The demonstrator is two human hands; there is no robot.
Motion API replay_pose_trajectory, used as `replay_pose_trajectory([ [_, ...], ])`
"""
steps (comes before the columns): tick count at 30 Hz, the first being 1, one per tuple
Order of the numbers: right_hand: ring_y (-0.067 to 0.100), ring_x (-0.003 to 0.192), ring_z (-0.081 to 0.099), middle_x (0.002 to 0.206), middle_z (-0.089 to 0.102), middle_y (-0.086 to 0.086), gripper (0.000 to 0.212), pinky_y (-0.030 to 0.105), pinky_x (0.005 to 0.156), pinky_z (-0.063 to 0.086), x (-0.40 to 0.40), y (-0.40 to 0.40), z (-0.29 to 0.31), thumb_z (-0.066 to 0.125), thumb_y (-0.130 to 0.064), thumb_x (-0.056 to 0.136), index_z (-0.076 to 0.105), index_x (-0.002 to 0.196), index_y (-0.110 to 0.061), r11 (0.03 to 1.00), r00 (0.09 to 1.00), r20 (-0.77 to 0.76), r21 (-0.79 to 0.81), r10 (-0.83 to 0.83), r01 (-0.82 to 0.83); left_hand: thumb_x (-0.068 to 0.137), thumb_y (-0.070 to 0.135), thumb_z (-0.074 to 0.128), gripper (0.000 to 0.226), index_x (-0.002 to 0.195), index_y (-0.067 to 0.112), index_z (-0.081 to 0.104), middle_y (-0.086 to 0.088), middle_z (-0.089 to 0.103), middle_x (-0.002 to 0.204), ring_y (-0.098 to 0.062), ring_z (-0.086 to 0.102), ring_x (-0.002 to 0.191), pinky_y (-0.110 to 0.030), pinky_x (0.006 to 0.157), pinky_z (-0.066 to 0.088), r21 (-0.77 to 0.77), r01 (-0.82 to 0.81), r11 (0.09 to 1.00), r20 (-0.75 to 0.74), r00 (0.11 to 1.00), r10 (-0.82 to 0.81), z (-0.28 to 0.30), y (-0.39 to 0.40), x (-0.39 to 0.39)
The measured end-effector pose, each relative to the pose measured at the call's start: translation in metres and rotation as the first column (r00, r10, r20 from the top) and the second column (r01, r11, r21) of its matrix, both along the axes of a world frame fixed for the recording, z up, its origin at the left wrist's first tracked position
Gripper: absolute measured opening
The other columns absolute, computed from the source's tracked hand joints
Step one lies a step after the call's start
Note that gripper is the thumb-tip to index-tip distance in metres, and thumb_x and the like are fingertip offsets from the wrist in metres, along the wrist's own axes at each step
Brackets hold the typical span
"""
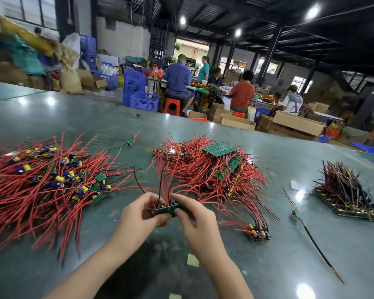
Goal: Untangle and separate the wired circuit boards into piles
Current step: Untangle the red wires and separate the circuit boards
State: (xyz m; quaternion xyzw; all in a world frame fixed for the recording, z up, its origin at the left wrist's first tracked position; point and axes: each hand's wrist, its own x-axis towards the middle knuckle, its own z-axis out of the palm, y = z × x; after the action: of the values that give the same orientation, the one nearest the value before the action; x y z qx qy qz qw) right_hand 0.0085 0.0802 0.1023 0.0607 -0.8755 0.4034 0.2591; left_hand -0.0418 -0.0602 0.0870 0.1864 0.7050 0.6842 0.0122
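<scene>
Pinching a green circuit board (170,209), both hands (166,214).

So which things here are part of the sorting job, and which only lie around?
Job: hands, left and right, gripping a green board; red-wired piles at left and centre; small stack.
Lying about: paper scrap; blue crates; cardboard boxes.

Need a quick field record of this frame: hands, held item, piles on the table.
left hand: grips left end of held board
right hand: grips right end
held board: green, wires pointing up, above table
left pile: loose, tangled red wires
middle pile: stacked boards, red wires
small stack: right of hands
right pile: dark wires
</scene>
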Motion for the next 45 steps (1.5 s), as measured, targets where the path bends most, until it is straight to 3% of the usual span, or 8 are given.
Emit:
replay_pose_trajectory([
  [3,-0.011,0.095,0.054,0.101,0.066,-0.014,0.036,0.0,0.08,0.036,-0.001,0.001,0.001,0.062,-0.002,0.084,0.067,0.113,-0.022,1.0,0.998,0.068,-0.013,-0.011,0.012,0.067,-0.009,0.076,0.028,0.079,0.014,0.065,0.005,0.069,0.067,-0.001,0.061,0.062,-0.01,0.063,0.048,0.019,0.026,0.999,0.01,1.0,-0.026,0.001,-0.002,-0.001],
  [8,-0.015,0.083,0.057,0.096,0.068,-0.013,0.034,0.001,0.075,0.038,0.0,0.003,0.002,0.064,-0.001,0.083,0.07,0.11,-0.021,0.993,0.995,0.095,-0.108,-0.028,0.038,0.075,-0.01,0.069,0.024,0.076,0.014,0.074,-0.005,0.073,0.074,-0.009,0.066,0.071,-0.019,0.064,0.054,0.142,0.096,0.985,0.131,0.985,-0.115,0.005,-0.005,-0.001],
  [22,-0.018,0.071,0.057,0.084,0.069,-0.018,0.027,0.003,0.073,0.04,-0.002,-0.006,-0.008,0.066,-0.003,0.083,0.074,0.102,-0.021,0.967,0.985,0.153,-0.228,-0.08,0.114,0.07,0.0,0.077,0.042,0.071,0.041,0.075,0.004,0.075,0.074,-0.005,0.068,0.069,-0.022,0.07,0.056,0.021,-0.042,0.999,0.056,0.998,0.041,-0.002,-0.004,0.001],
  [28,0.003,0.074,0.062,0.083,0.073,-0.007,0.027,0.013,0.077,0.045,-0.003,-0.012,-0.015,0.066,-0.008,0.083,0.074,0.098,-0.029,0.956,0.978,0.148,-0.23,-0.149,0.18,0.07,-0.003,0.076,0.045,0.067,0.042,0.074,0.006,0.073,0.069,-0.001,0.062,0.063,-0.029,0.07,0.055,0.042,-0.108,0.993,0.046,0.993,0.106,-0.004,0.001,0.006],
  [32,0.01,0.074,0.061,0.081,0.074,0.002,0.026,0.003,0.068,0.038,-0.002,-0.016,-0.016,0.065,-0.007,0.084,0.074,0.099,-0.026,0.952,0.974,0.132,-0.221,-0.185,0.211,0.07,-0.004,0.075,0.048,0.066,0.044,0.073,0.01,0.073,0.066,0.003,0.062,0.061,-0.021,0.066,0.053,0.061,-0.127,0.99,0.03,0.992,0.125,-0.003,0.004,0.009],
  [36,0.003,0.054,0.047,0.063,0.064,0.007,0.023,0.007,0.057,0.035,0.001,-0.021,-0.015,0.067,-0.01,0.084,0.074,0.098,-0.026,0.966,0.978,0.061,-0.157,-0.2,0.207,0.069,0.0,0.078,0.04,0.065,0.04,0.074,0.008,0.073,0.067,0.003,0.063,0.06,-0.013,0.062,0.051,0.052,-0.169,0.984,0.005,0.986,0.169,-0.005,0.003,0.008],
  [41,-0.002,0.072,0.06,0.088,0.073,-0.008,0.025,0.011,0.072,0.045,0.0,-0.006,-0.007,0.065,-0.009,0.085,0.072,0.104,-0.023,0.91,0.942,0.036,-0.25,-0.333,0.331,0.072,0.005,0.078,0.019,0.073,0.024,0.074,0.004,0.074,0.073,-0.003,0.066,0.065,-0.014,0.067,0.053,0.111,-0.165,0.98,0.014,0.986,0.165,-0.007,0.005,0.006],
  [45,0.018,0.088,0.065,0.122,0.062,-0.005,0.039,0.029,0.079,0.049,0.003,0.034,0.002,0.056,-0.024,0.092,0.054,0.129,-0.034,0.788,0.787,0.089,-0.028,-0.611,0.615,0.082,0.002,0.067,0.018,0.083,0.019,0.07,0.001,0.069,0.074,-0.013,0.066,0.072,-0.02,0.065,0.056,0.262,-0.132,0.956,0.095,0.989,0.11,-0.007,0.007,0.005],
])
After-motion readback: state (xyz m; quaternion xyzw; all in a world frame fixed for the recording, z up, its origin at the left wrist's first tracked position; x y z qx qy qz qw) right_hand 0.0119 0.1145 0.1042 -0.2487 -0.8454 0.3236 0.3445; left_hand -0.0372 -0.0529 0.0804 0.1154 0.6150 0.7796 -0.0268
